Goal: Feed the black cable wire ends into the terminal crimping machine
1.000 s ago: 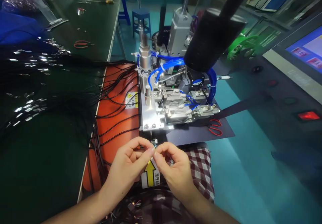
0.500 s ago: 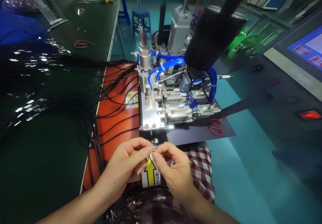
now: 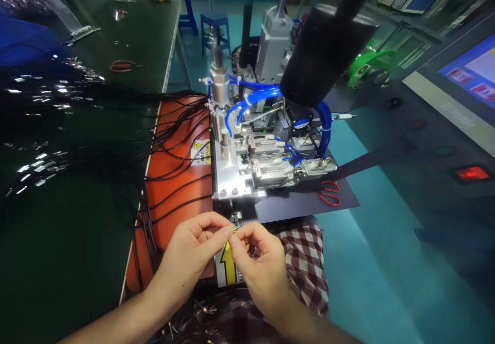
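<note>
Thin coloured wire ends (image 3: 237,227) poke out between my fingertips, just in front of the machine. My left hand (image 3: 199,243) pinches the wires between thumb and forefinger. Close against it, my right hand (image 3: 261,261) has its thumb and forefinger closed on the same wires. Most of the wire is hidden by the fingers. Behind the hands is a label with a yellow arrow (image 3: 229,269). Below them, a bundle of black cables with stripped, coloured wire ends (image 3: 209,310) lies over my lap.
A metal fixture machine (image 3: 266,163) with blue air tubes (image 3: 265,95) stands ahead. Black cables (image 3: 180,203) cross the orange plate (image 3: 170,163) at left. Red-handled snips (image 3: 330,194) lie on the dark plate at right. A control panel (image 3: 448,112) stands far right.
My right hand has moved slightly left, closer to the left fingertips, and covers more of the arrow label. Both hands still pinch the wires. The whole view has shifted a little.
</note>
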Action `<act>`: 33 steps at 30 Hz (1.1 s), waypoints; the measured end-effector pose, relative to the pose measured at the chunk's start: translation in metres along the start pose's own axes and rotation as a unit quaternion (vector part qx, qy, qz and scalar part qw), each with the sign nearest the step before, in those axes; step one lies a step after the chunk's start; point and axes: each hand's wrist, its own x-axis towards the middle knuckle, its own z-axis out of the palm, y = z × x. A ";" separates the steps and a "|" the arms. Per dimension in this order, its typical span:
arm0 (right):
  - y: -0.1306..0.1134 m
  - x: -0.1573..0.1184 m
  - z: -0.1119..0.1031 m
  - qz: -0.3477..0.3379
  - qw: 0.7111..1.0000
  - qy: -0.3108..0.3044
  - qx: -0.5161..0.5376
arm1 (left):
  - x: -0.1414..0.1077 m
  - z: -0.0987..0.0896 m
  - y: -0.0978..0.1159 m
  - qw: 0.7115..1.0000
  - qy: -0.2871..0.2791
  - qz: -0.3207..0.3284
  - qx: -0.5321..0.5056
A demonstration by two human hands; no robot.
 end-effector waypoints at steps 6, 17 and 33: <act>0.002 0.005 -0.015 -0.026 0.998 -0.042 -0.030 | 0.002 0.000 0.000 1.000 -0.013 -0.017 -0.019; -0.001 0.009 -0.020 -0.053 0.996 -0.049 -0.050 | 0.002 0.001 0.002 0.999 -0.036 -0.017 -0.010; 0.003 0.010 -0.022 -0.150 0.982 -0.011 -0.115 | 0.005 -0.001 0.003 0.999 -0.037 -0.036 0.006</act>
